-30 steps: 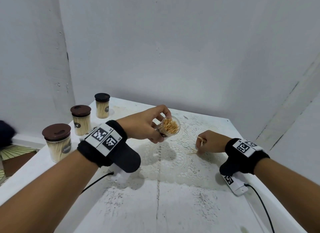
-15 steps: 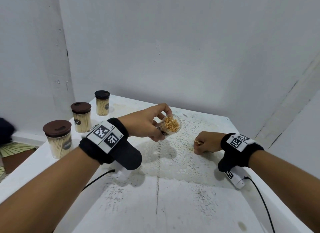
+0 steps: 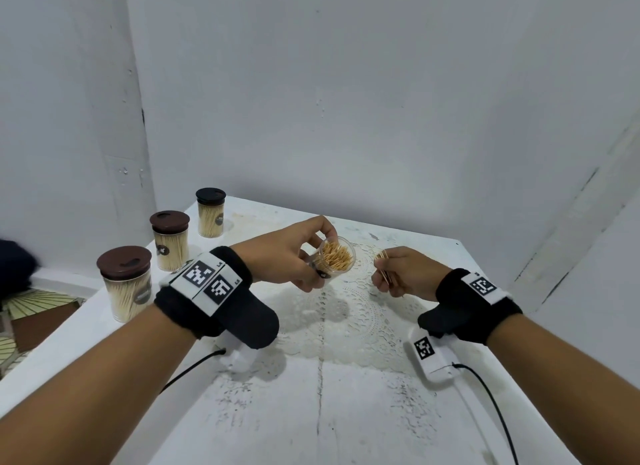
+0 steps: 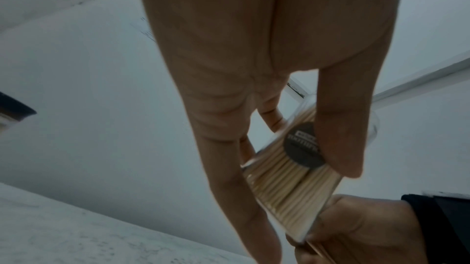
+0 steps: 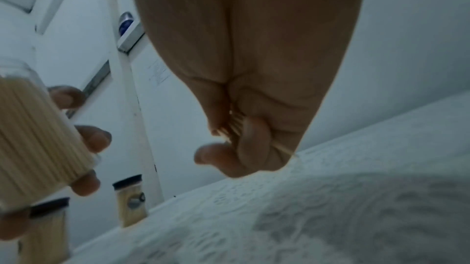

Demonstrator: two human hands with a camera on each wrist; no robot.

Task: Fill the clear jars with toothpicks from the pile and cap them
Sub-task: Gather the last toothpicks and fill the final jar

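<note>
The left hand (image 3: 294, 253) gripped the open jar (image 3: 334, 260) — tilted — while the right hand (image 3: 403, 274) pinched a toothpick bundle (image 3: 382, 265) beside it.

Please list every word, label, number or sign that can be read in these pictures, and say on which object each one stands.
Dark round label on the open jar held by the left hand: white print, too blurred to read.
Dark labels on the three capped jars: too small to read.
Wristband markers: square black-and-white code patterns, with tiny letters beside them, too small to read.
Nothing else bears text.
</note>
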